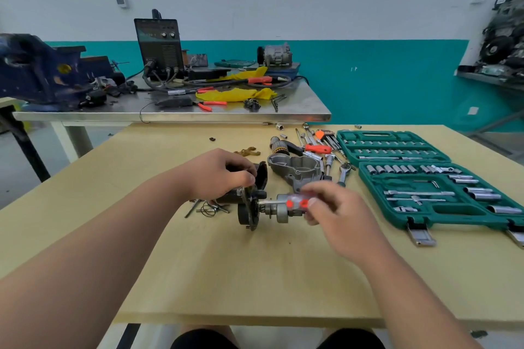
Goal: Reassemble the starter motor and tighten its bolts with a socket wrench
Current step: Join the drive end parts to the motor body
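The dark starter motor body (249, 208) lies on the wooden table (226, 263), its shaft and pinion gear (279, 211) pointing right. My left hand (224, 173) grips the motor's black housing from above. My right hand (337, 212) holds a clear-handled driver with orange spots (296, 202) whose shank reaches the motor's end plate; the hand is blurred. The grey aluminium nose housing (295, 168) lies just behind. A ratchet wrench (344, 174) rests beside it.
An open green socket set case (425, 178) fills the table's right side. Loose sockets, hex keys and an orange-handled screwdriver (317, 148) lie behind the housing. Small bolts and a wire ring (208, 208) sit left of the motor. A steel bench with a vise and welder stands beyond.
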